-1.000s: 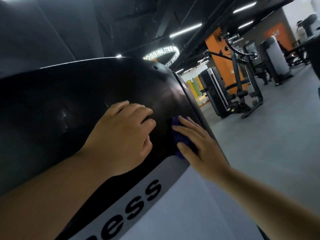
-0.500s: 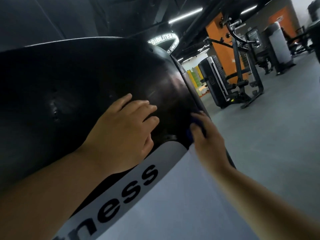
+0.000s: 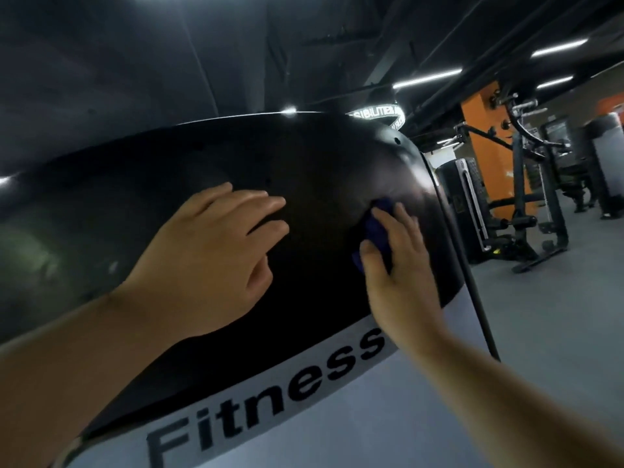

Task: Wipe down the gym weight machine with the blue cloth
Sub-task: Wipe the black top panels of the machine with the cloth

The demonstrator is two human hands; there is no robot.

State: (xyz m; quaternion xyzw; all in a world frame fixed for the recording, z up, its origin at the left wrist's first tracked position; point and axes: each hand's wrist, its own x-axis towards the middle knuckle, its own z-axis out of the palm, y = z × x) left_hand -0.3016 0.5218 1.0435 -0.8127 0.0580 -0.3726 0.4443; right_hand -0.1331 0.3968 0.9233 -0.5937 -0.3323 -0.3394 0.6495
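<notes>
Right hand (image 3: 401, 265): laid flat with straight fingers on a small dark-blue folded cloth (image 3: 378, 228), so that it is pressed down for rubbing.
Left hand (image 3: 209, 261): spread flat, nothing is held; the body is probably steadied by it.
Cloth place: near the right edge of the weight machine's glossy black rounded cover (image 3: 135, 197).
Cover look: shiny, with dull smears at left; a white band (image 3: 270, 403) lettered "Fitness" is seen below.

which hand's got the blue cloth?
The right hand: it presses the blue cloth against the machine's black cover near its right edge. The left hand lies bare on the cover.
</notes>
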